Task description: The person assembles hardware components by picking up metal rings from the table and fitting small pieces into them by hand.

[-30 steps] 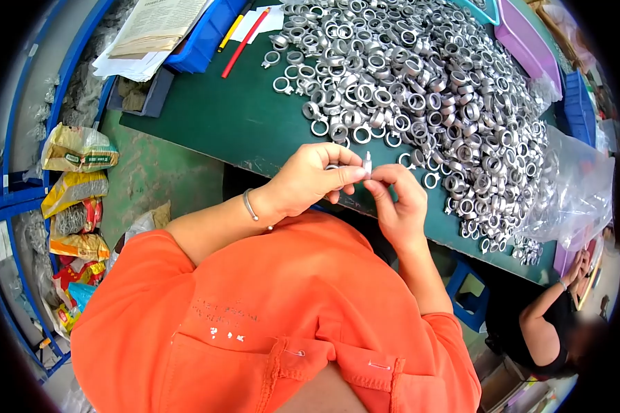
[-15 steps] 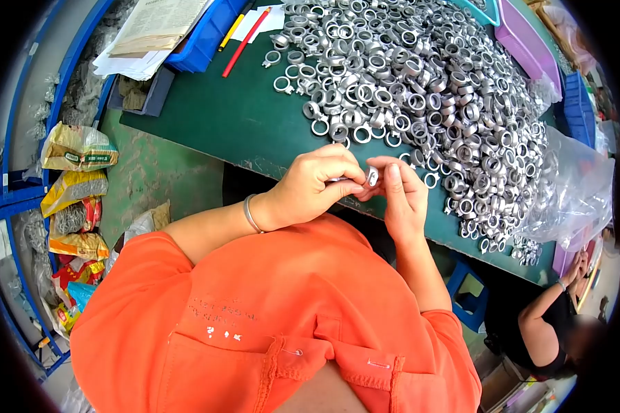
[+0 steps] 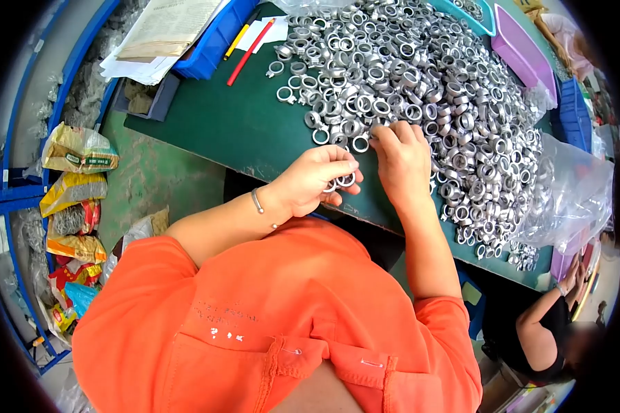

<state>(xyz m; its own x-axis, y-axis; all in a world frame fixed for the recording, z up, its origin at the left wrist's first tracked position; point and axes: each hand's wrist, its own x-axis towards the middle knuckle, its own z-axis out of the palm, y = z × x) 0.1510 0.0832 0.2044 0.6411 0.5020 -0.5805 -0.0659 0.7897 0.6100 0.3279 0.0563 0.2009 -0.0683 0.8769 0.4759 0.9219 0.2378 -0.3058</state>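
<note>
My left hand [image 3: 317, 177] is closed on small silver metal rings [image 3: 345, 180], at least two of them, held between thumb and curled fingers just off the table's near edge. My right hand [image 3: 404, 162] reaches onto the near side of a large heap of similar metal rings [image 3: 455, 96], back of the hand up. Its fingers are curled together and press among the rings; whatever is between the fingertips is hidden. A loose ring [image 3: 360, 143] lies just left of those fingertips.
The heap spreads over a green table [image 3: 207, 117]. Around it are a red pencil [image 3: 241, 63], a blue bin [image 3: 217, 41] with papers, a pink tray [image 3: 523, 55] and a clear plastic bag [image 3: 565, 186]. Another person's hand [image 3: 573, 274] shows at lower right.
My hands were together over the table edge with a metal piece between them. Now they have parted: the right has moved up to the heap, and the left has turned, showing rings.
</note>
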